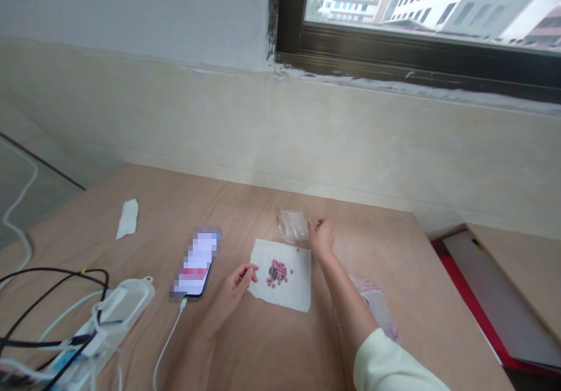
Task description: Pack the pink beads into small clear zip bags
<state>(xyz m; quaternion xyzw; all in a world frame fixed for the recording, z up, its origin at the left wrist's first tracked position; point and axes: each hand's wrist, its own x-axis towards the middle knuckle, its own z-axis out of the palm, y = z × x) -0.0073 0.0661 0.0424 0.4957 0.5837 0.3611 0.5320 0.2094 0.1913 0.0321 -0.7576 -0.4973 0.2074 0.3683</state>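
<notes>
Left hand at the left edge of the white sheet, fingers bent and tips close together; cannot tell whether pinching anything. Right hand farther off, past the sheet's far right corner, fingers curled, just beside the small clear bag; cannot tell whether touching it.

Between the hands, on the sheet, a cluster of pink beads with some green among them: to the right of the left hand and nearer to it, to the near left of the right hand. Roughly round, with no clear long axis.

Right of the right forearm, a second clear bag, long axis running far left to near right. On the left, a phone, a power strip and a white scrap on the table.

Second bag partly hidden behind the forearm; phone screen blurred; right fingertips too small to read; right sleeve cut off at the near edge.
</notes>
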